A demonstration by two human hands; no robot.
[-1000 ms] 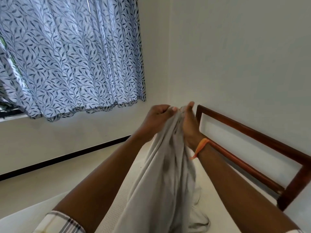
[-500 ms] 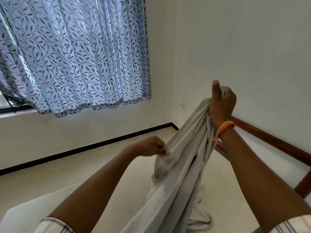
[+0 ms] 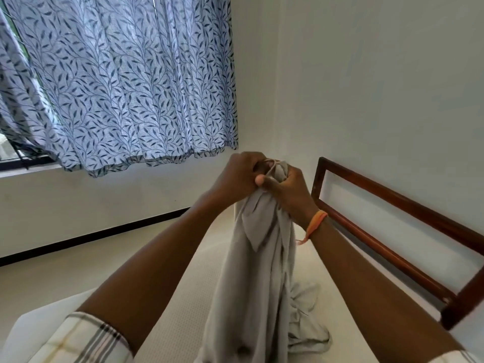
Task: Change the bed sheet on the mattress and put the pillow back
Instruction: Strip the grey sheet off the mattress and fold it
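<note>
A light grey bed sheet [image 3: 259,260] hangs bunched in front of me, its lower end piled on the bare white mattress [image 3: 193,286]. My left hand [image 3: 239,176] and my right hand [image 3: 288,189] meet at the top of the bunch, both gripping the gathered edge side by side. An orange band circles my right wrist. No pillow is in view.
The dark wooden headboard frame [image 3: 387,231] runs along the white wall on the right. A leaf-patterned blue curtain [image 3: 125,82] hangs over the window at the back left, above a strip of pale floor with a black skirting line.
My right hand has come down from its raised position and my left hand has risen, so both now grip the top of the sheet together.
</note>
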